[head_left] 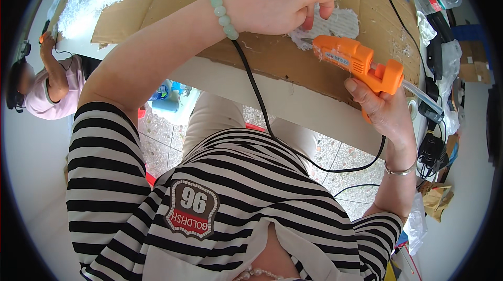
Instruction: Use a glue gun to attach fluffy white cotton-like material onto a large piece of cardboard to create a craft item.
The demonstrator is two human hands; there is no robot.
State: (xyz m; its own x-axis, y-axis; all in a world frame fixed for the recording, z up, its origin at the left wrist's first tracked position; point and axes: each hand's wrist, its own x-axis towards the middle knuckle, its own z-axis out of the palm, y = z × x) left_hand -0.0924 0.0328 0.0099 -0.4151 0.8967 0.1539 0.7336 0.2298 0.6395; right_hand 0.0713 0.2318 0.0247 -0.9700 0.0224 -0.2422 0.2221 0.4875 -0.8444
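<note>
The right hand grips an orange glue gun over brown cardboard.

The fingers wrap the gun's handle, a good place to hold: it looks hard and light, but the metal tip may be hot. A clear glue stick pokes out of the back. The tip is close to a fuzzy white pad on the cardboard. The left hand has bent fingers there; I cannot tell if they pinch it. The pad looks soft and light, so hold it by an edge away from the tip. Farther off lie white shreds.
</note>
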